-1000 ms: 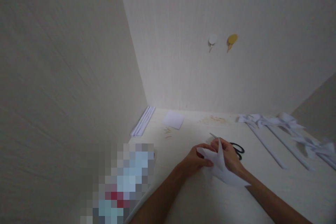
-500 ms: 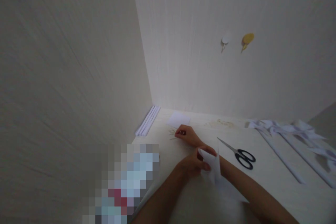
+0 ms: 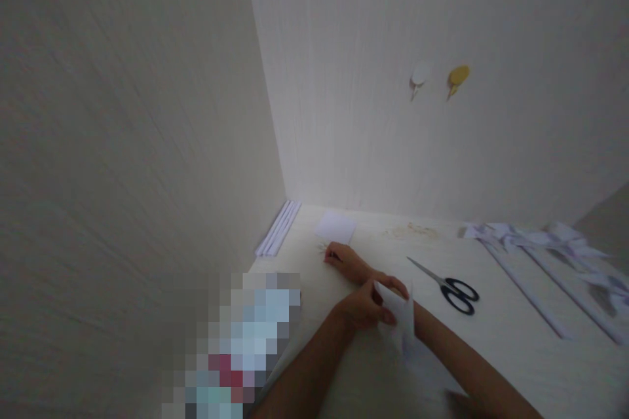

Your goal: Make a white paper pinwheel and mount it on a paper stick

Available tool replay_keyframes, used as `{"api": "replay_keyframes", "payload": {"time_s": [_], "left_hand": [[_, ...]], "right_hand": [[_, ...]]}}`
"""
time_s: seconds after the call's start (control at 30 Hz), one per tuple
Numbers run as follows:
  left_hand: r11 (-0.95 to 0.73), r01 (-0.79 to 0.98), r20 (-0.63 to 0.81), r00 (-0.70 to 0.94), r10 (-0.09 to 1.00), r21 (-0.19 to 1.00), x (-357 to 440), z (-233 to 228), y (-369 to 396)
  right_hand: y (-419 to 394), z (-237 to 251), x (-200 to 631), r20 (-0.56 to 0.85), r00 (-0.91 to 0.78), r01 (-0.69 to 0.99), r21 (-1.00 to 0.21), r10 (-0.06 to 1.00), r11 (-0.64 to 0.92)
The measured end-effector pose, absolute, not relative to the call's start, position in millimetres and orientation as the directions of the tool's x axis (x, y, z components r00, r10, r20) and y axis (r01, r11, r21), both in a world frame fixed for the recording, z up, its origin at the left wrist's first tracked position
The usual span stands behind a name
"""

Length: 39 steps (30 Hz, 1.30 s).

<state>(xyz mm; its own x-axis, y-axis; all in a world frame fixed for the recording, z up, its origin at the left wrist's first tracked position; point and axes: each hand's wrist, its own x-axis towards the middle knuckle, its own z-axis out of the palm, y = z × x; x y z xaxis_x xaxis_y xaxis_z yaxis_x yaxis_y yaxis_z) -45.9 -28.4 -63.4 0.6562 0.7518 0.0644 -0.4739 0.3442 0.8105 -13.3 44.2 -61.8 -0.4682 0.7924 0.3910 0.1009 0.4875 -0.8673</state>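
Note:
My left hand (image 3: 366, 306) pinches a folded sheet of white paper (image 3: 399, 314) between thumb and fingers, with part of the sheet standing up over my right forearm. Crossing beyond it, my right hand (image 3: 348, 263) reaches leftward over the table. Its fingers are closed down at a small cluster of thin pale strands (image 3: 322, 248); what sits between the fingertips is hidden. A flat square of white paper (image 3: 337, 226) lies just behind that hand. To the right of my forearm rest scissors (image 3: 449, 287) with black handles.
Several rolled white paper tubes (image 3: 278, 229) lie by the left wall. More paper tubes (image 3: 525, 291) and a heap of crumpled paper strips (image 3: 545, 237) lie at the right. Faint tan strands (image 3: 417, 230) are near the back wall, where a white hook (image 3: 419, 76) and yellow hook (image 3: 459, 76) hang.
My right hand has come slightly lower and nearer, with its fingers more curled at the strands. The left hand keeps its hold on the paper. The view has shifted a little.

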Motion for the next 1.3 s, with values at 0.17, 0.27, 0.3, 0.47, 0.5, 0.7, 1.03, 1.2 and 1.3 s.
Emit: {"api": "replay_keyframes", "payload": {"time_s": [0.17,0.27,0.3,0.47,0.5,0.7,1.03,1.2,1.3], "left_hand": [[0.389,-0.482,0.016,0.644,0.765,0.785,-44,-65,-28],[0.393,-0.538,-0.018,0.573,0.819,0.746,-43,-68,-27],[0.394,-0.555,-0.018,0.562,0.827,0.733,-42,-68,-27],[0.390,-0.599,-0.055,0.498,0.865,0.699,-38,-66,-25],[0.377,-0.599,-0.072,0.469,0.880,0.706,-36,-64,-25],[0.194,-0.541,-0.110,0.183,0.977,0.818,-29,-57,-22],[-0.052,-0.220,0.019,-0.148,0.989,0.974,-8,-59,-30],[-0.068,-0.214,0.030,-0.176,0.984,0.974,-6,-54,-26],[-0.025,-0.200,-0.009,-0.168,0.986,0.979,-5,-53,-26]], "right_hand": [[36,-67,9,0.366,-0.345,0.065,-0.909,0.864,0.411],[26,-71,38,0.343,-0.248,0.034,-0.931,0.906,0.362],[22,-73,49,0.334,-0.219,0.017,-0.938,0.917,0.346],[-3,-79,101,0.199,0.107,-0.130,-0.968,0.974,0.212],[-8,-80,109,0.183,0.150,-0.151,-0.967,0.972,0.205],[-44,-85,143,0.110,0.405,-0.208,-0.955,0.908,0.209],[-46,-78,146,0.202,0.580,-0.130,-0.933,0.789,0.335],[-57,-76,136,0.376,0.452,0.076,-0.920,0.809,0.385],[-62,-74,132,0.522,0.311,0.279,-0.849,0.794,0.449]]}}
